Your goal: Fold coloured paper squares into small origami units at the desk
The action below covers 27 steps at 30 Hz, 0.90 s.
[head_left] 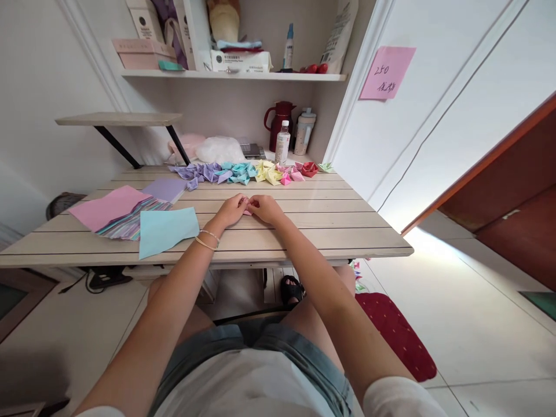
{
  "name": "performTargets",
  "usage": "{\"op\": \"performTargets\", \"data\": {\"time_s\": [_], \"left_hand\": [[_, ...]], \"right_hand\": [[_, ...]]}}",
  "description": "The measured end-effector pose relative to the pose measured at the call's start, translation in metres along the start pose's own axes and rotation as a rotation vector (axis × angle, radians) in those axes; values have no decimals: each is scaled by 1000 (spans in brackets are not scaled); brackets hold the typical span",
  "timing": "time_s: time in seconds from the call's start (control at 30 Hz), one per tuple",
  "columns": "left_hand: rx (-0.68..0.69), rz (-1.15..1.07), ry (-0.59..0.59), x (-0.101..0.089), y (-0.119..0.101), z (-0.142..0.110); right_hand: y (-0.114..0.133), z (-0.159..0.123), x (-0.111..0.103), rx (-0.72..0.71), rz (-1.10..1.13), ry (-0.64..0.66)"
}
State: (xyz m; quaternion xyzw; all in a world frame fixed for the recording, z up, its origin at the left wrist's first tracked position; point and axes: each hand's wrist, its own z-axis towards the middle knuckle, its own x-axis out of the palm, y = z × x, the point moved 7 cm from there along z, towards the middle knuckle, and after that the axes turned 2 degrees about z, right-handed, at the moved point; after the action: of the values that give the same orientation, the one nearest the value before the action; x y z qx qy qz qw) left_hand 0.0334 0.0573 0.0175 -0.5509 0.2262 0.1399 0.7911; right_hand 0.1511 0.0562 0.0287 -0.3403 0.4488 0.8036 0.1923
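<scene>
Both my hands meet over the middle of the wooden table (313, 217). Between their fingertips is a small piece of folded pink paper (247, 212), mostly hidden by the fingers. My left hand (232, 209), with bracelets at the wrist, pinches it from the left. From the right, my right hand (266, 208) grips it with closed fingers. Behind the hands lies a row of folded paper pieces: purple (202, 172), blue (240, 172), yellow (268, 172), pink (292, 174), red (309, 169) and green (325, 167).
To the left lie pink paper (110, 205), striped paper strips (132, 219), a purple sheet (164, 189) and a light blue sheet (167, 230). A bottle (282, 142), a dark red jug (281, 119) and a tumbler (304, 132) stand at the back. A small raised shelf (119, 119) is back left.
</scene>
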Motion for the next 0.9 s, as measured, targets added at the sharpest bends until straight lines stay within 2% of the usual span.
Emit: {"op": "performTargets", "data": {"time_s": [0.13, 0.33, 0.43, 0.53, 0.7, 0.9], "left_hand": [[-23, -149, -3, 3, 6, 2], [-110, -374, -114, -3, 12, 5], [-134, -397, -96, -3, 10, 4], [-160, -388, -83, -5, 10, 3], [-176, -420, -85, -7, 12, 4], [-167, -441, -120, -9, 9, 1]], "right_hand": [[-1, 1, 0, 0, 62, -9], [-3, 2, -8, 30, 150, -94], [-5, 2, -13, 44, 187, -157], [-10, 4, -13, 82, 321, -184], [-21, 7, -6, 144, 573, -191], [-22, 8, -2, 143, 692, -175]]}}
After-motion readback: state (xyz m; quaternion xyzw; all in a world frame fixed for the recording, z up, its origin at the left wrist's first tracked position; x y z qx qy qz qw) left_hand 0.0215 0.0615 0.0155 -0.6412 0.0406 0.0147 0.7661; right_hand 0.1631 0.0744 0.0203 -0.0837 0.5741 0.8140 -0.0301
